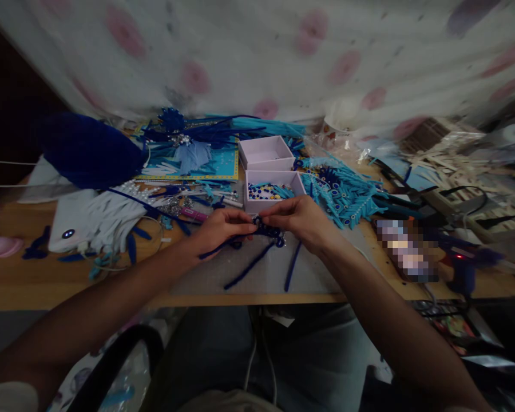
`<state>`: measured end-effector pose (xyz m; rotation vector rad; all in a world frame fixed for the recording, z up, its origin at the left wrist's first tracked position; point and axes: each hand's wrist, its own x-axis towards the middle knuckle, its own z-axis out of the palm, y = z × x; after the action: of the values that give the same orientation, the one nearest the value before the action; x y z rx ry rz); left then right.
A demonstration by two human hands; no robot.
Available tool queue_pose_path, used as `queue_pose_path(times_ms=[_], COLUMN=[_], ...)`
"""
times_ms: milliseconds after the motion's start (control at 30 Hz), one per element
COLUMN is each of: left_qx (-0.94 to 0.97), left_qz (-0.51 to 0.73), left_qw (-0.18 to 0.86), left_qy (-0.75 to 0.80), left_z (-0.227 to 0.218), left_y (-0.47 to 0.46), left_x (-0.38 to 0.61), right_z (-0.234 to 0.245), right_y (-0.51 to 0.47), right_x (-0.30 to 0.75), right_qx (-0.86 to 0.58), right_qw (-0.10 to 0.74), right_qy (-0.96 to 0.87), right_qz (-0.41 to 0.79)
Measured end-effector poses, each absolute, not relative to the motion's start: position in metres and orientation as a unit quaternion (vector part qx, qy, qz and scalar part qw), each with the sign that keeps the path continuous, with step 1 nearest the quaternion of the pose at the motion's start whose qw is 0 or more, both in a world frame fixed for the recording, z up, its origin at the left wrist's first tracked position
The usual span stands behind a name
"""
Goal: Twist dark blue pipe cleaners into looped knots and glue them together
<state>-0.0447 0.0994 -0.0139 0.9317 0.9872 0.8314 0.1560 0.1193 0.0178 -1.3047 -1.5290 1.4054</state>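
My left hand [220, 229] and my right hand [299, 218] meet over the middle of a wooden table [34, 280], both pinched on a dark blue cord ornament [268, 230]. Its loose blue ends [251, 266] trail down onto a grey mat [266, 274]. Just beyond my fingers stands a white box [298, 182] holding blue and yellow beads [261, 191]. A second white box [266, 151] sits behind it.
Turquoise tassels [347, 191] pile to the right of the boxes. At the left lie white feathers [111, 214], a dark blue bundle [88, 150] and a blue card [221, 163]. A glue gun [463, 269] and cables lie at the right. A flowered cloth [257, 51] hangs behind.
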Motion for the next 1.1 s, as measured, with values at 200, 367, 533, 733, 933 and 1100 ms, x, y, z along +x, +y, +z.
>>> queue_pose_path(times_ms=[200,367,533,733,933,1100], left_qx=[0.424,0.413,0.413,0.451,0.457,0.432], left_qz=[0.370,0.372,0.372,0.374,0.384,0.391], left_qw=[0.702,0.707,0.705,0.673,0.668,0.680], left_qy=[0.438,0.437,0.441,0.451,0.445,0.445], left_z=[-0.012,-0.014,-0.014,-0.009,-0.010,-0.013], left_y=[0.099,0.100,0.100,0.098,0.098,0.099], left_x=[-0.045,-0.044,-0.044,-0.044,-0.044,-0.044], right_z=[0.016,0.013,0.011,0.008,0.009,0.012], right_y=[0.121,0.119,0.116,0.115,0.114,0.113], right_x=[0.153,0.153,0.156,0.153,0.152,0.151], right_qx=[-0.483,-0.476,-0.477,-0.483,-0.476,-0.470], right_qw=[0.348,0.364,0.368,0.385,0.396,0.387], right_qy=[-0.563,-0.549,-0.537,-0.485,-0.492,-0.507], right_qz=[0.573,0.583,0.591,0.619,0.612,0.610])
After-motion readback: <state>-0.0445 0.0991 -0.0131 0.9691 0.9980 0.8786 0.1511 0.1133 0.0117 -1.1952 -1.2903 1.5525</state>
